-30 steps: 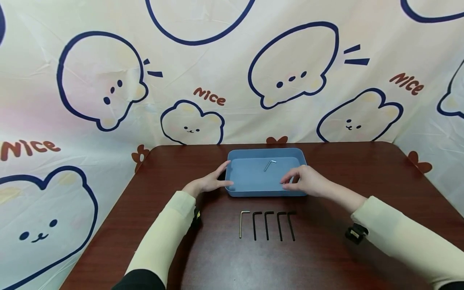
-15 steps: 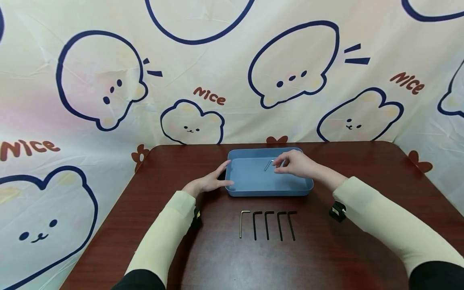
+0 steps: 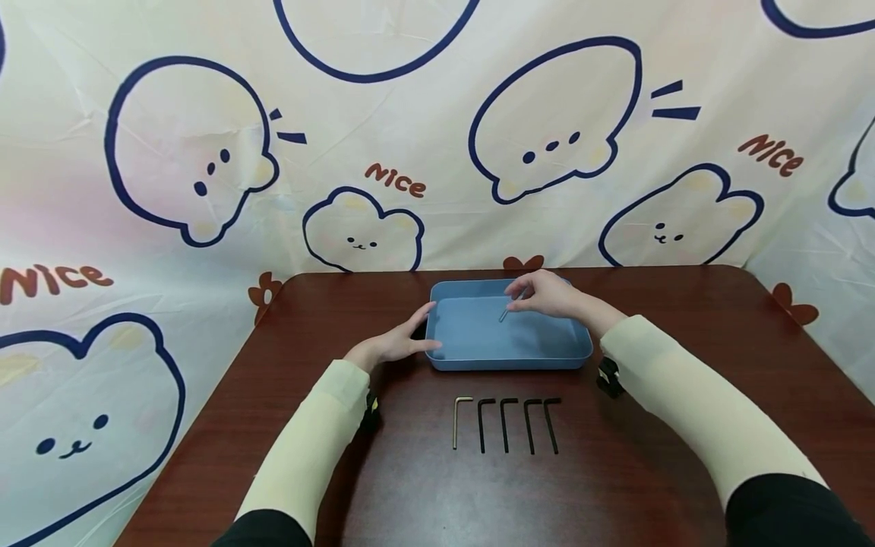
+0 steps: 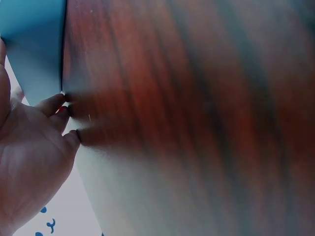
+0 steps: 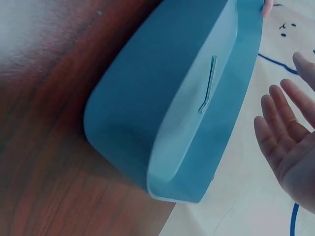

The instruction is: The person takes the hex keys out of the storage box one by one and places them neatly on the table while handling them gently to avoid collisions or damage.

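A blue tray (image 3: 472,363) stands at the table's far side. My left hand (image 3: 393,343) rests at its left end, thumb and fingers spread and touching the rim; the left wrist view shows the palm beside the tray. Inside the tray is a small silver hex key (image 5: 208,83). My right hand (image 3: 547,295) hovers over it, thumb and fingers apart around its upper part in the head view, which is partly hidden. In the right wrist view, the fingers (image 5: 288,115) look loosely extended, with the key lying on the tray floor apart from them.
In front of the tray, a brass-coloured hex key (image 3: 456,424) and several black hex keys (image 3: 504,425) lie in a row on the dark wooden table (image 3: 615,486). A patterned cloth (image 3: 444,137) hangs behind the table.
My right hand has moved left and away from me, from the tray's right front part to the silver hex key. My left hand has stayed at the rim.
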Demonstrator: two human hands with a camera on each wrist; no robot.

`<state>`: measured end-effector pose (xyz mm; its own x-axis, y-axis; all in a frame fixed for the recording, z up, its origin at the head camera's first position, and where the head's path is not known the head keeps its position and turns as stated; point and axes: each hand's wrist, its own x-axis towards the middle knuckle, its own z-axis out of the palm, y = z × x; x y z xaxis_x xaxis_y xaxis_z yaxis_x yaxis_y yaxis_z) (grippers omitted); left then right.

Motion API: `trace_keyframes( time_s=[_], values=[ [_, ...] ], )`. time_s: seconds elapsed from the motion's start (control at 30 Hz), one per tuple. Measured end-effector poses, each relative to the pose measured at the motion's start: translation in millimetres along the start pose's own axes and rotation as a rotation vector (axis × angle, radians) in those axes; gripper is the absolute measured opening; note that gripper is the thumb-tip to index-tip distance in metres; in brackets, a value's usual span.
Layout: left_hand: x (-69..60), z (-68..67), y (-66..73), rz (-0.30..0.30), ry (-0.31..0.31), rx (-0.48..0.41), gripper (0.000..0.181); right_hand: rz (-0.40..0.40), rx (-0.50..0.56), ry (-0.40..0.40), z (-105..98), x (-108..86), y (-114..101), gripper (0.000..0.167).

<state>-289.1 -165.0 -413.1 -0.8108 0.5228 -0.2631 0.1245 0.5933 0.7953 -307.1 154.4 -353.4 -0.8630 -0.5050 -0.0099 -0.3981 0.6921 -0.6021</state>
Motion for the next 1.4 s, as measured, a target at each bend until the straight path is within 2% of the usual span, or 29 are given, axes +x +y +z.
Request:
trace_keyframes(
  time_s=[0.53, 0.63, 0.73, 0.87, 0.97, 1.2, 1.4],
  values=[
    [-1.3, 1.1, 0.3, 0.011, -0.002, -0.020, 0.085, 0.066, 0.118, 0.013, -7, 22.3, 15, 0.051],
    [-6.7, 1.6, 8.0, 0.009, -0.005, -0.025, 0.084, 0.050, 0.117, 0.015, -4, 25.8, 16, 0.051],
    [-6.2, 0.8, 10.2, -0.004, -0.012, -0.033, 0.085, 0.041, 0.120, 0.015, -1, 28.9, 16, 0.050],
    [1.9, -0.6, 0.3, -0.007, -0.012, -0.028, 0.086, 0.032, 0.117, 0.020, 5, 32.7, 14, 0.048],
    [2.4, -0.6, -2.1, 0.002, -0.005, -0.023, 0.086, 0.025, 0.119, 0.019, 11, 34.8, 12, 0.046],
    [-1.6, 0.9, 0.8, 0.009, 0.002, -0.013, 0.086, 0.027, 0.124, -0.014, 27, 38.2, 13, 0.045],
    [-2.2, 0.6, 2.1, 0.013, 0.002, -0.011, 0.085, 0.050, 0.141, -0.011, 33, 39.7, 17, 0.045]
  ],
)
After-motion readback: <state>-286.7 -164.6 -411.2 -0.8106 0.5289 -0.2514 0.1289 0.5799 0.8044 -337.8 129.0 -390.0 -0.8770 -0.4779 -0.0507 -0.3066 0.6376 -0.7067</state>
